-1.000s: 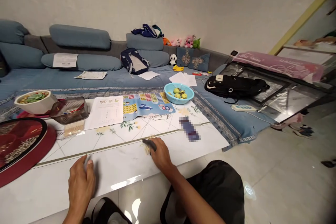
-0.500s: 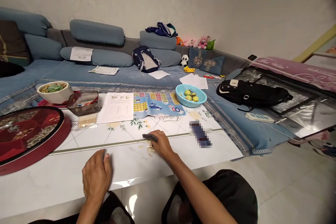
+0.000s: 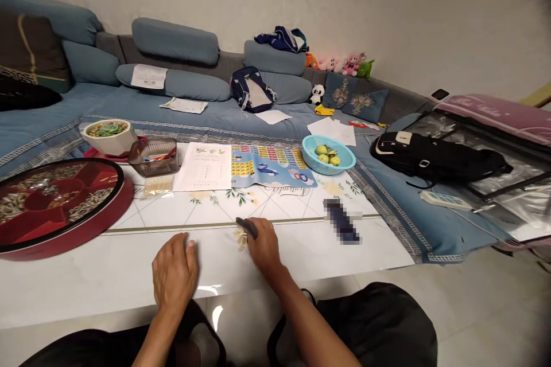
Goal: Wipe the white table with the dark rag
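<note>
Blue basket (image 3: 328,169) beyond right hand (image 3: 264,245)

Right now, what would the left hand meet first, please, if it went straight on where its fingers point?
The left hand would probably meet the flat white rectangular printed paper sheet first, though depth is unclear.
</note>
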Demonstrator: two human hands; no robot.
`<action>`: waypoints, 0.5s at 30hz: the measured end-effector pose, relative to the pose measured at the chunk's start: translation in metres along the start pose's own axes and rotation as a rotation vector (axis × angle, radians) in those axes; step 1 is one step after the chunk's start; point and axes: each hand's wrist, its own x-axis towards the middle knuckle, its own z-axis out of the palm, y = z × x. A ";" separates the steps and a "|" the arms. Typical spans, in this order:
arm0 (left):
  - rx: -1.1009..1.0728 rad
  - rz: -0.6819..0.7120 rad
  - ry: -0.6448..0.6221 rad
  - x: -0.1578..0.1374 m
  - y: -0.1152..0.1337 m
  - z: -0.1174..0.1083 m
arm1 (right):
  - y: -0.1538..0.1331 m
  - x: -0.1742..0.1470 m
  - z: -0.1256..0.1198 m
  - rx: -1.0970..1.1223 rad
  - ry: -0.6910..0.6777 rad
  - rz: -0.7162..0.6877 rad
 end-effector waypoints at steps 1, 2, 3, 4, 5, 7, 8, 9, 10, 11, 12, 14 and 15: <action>-0.007 0.000 -0.002 -0.001 -0.001 0.000 | 0.000 0.006 -0.006 0.056 -0.006 -0.003; -0.015 -0.001 0.001 -0.001 -0.001 0.001 | 0.003 0.011 -0.015 0.094 -0.001 0.002; -0.023 -0.002 0.004 -0.002 -0.002 0.001 | 0.010 0.015 -0.027 0.103 0.011 0.014; -0.030 -0.003 0.010 -0.002 -0.002 0.002 | 0.018 0.018 -0.038 0.079 0.028 0.034; -0.034 -0.004 0.017 -0.002 -0.002 0.002 | 0.026 0.018 -0.048 0.028 0.051 0.058; -0.034 -0.007 0.030 -0.002 -0.002 0.004 | 0.037 0.014 -0.056 -0.100 0.097 0.091; -0.032 -0.006 0.032 -0.001 -0.002 0.004 | 0.039 0.011 -0.053 -0.149 0.114 0.089; -0.029 -0.004 0.034 -0.001 -0.002 0.005 | 0.038 0.009 -0.047 -0.173 0.120 0.071; -0.027 -0.002 0.034 -0.001 -0.002 0.005 | 0.035 0.007 -0.038 -0.171 0.109 0.040; -0.024 0.003 0.032 -0.001 -0.002 0.005 | 0.031 0.008 -0.029 -0.146 0.078 0.003; -0.020 0.009 0.030 -0.001 -0.002 0.004 | 0.027 0.012 -0.021 -0.101 0.028 -0.032; -0.013 0.019 0.028 0.000 -0.003 0.004 | 0.020 0.027 -0.012 0.017 -0.094 -0.069; -0.011 0.022 0.029 0.000 -0.003 0.004 | 0.019 0.037 -0.012 0.066 -0.136 -0.074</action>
